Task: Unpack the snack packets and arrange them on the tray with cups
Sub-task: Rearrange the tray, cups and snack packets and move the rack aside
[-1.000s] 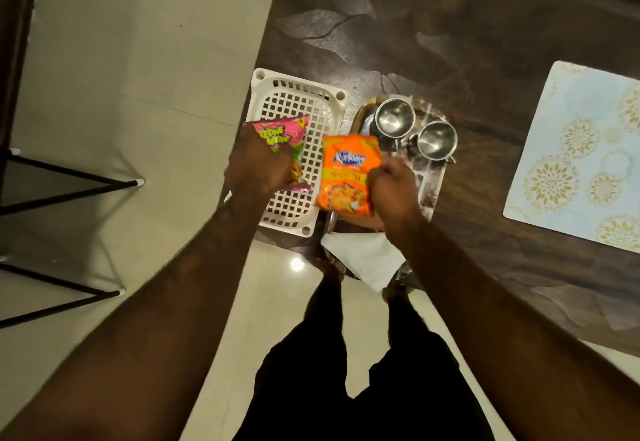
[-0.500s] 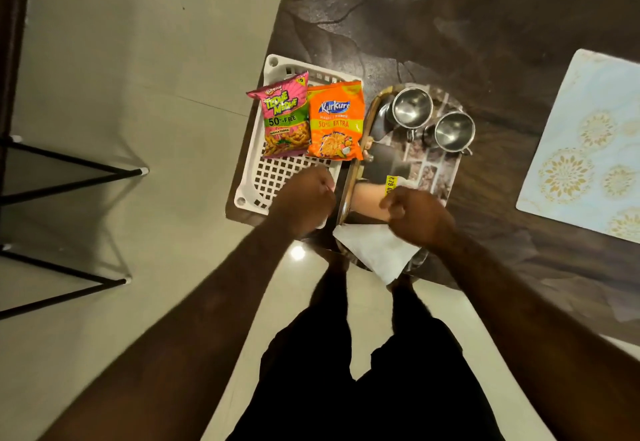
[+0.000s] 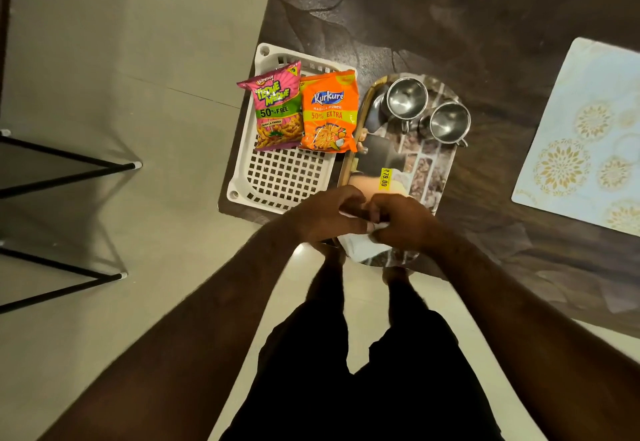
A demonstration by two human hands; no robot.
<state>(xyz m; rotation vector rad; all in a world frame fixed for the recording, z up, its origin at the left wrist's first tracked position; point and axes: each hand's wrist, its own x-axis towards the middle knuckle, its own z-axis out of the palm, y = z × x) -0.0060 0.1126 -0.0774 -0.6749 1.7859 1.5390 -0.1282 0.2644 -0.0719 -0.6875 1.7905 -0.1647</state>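
Note:
A pink snack packet (image 3: 277,108) and an orange snack packet (image 3: 329,113) lie side by side on the far half of a white lattice basket (image 3: 284,177). To its right is an oval patterned tray (image 3: 433,167) with two steel cups (image 3: 406,97) (image 3: 449,122) at its far end. A white paper napkin (image 3: 363,245) rests on the tray's near end. My left hand (image 3: 329,213) and my right hand (image 3: 401,220) are together over it, fingers pinching its top edge.
The basket and tray sit at the near left corner of a dark wooden table (image 3: 450,18). A pale floral placemat (image 3: 585,135) lies at the right. Black metal stand legs (image 3: 69,163) are on the tiled floor to the left. My legs are below.
Both packets were put down on the basket a second ago. Since then my hands have drawn back to the tray's near end and closed on the napkin.

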